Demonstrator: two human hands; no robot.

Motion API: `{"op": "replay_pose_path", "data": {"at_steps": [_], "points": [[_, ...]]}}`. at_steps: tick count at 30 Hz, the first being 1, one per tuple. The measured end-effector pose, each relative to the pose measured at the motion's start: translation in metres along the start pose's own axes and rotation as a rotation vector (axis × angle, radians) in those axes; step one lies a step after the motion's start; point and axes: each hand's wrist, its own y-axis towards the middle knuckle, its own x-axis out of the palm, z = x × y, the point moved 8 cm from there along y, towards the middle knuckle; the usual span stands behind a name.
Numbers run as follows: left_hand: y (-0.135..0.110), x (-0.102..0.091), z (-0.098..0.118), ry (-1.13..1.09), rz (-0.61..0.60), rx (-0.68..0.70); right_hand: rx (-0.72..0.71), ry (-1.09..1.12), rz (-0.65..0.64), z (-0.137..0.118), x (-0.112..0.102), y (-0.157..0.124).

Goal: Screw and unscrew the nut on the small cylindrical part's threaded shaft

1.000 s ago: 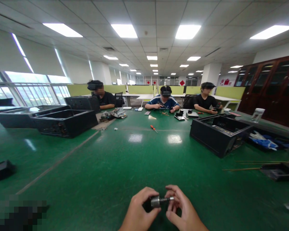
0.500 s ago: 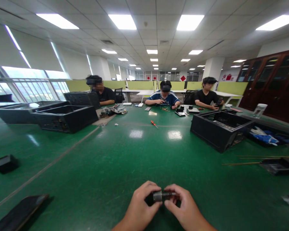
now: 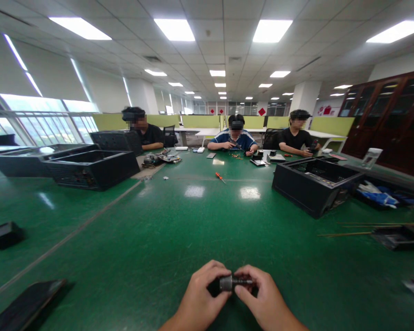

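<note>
A small grey metal cylinder with a thin threaded shaft [image 3: 232, 282] is held between both my hands just above the green table [image 3: 179, 230] at the bottom centre. My left hand [image 3: 202, 299] pinches the thicker cylinder end, fingers curled round it. The fingers of my right hand [image 3: 262, 299] are closed on the shaft end.
Open black computer cases stand at the left [image 3: 93, 169] and right [image 3: 313, 184]. A small black box [image 3: 5, 234] and a flat dark panel [image 3: 24, 308] lie near left. An orange screwdriver [image 3: 221, 177] lies mid-table. Thin rods [image 3: 365, 232] and a black part [image 3: 400, 236] lie at right. Three people sit at the far side.
The view has tilted slightly, bringing the dark panel into sight at lower left. My hands have stayed together on the metal part, shifting only slightly.
</note>
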Motion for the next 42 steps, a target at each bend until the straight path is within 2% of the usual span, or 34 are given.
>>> {"op": "replay_pose_path", "data": {"at_steps": [20,42], "points": [[-0.0049,0.0015,-0.0035,0.037,0.038,0.022,-0.004,-0.043,0.004,0.0009,-0.0023,-0.0003],[-0.0026,-0.0064,-0.0003,0.056,0.091,0.029,-0.009,0.064,-0.001,0.0051,-0.0022,0.0008]]}}
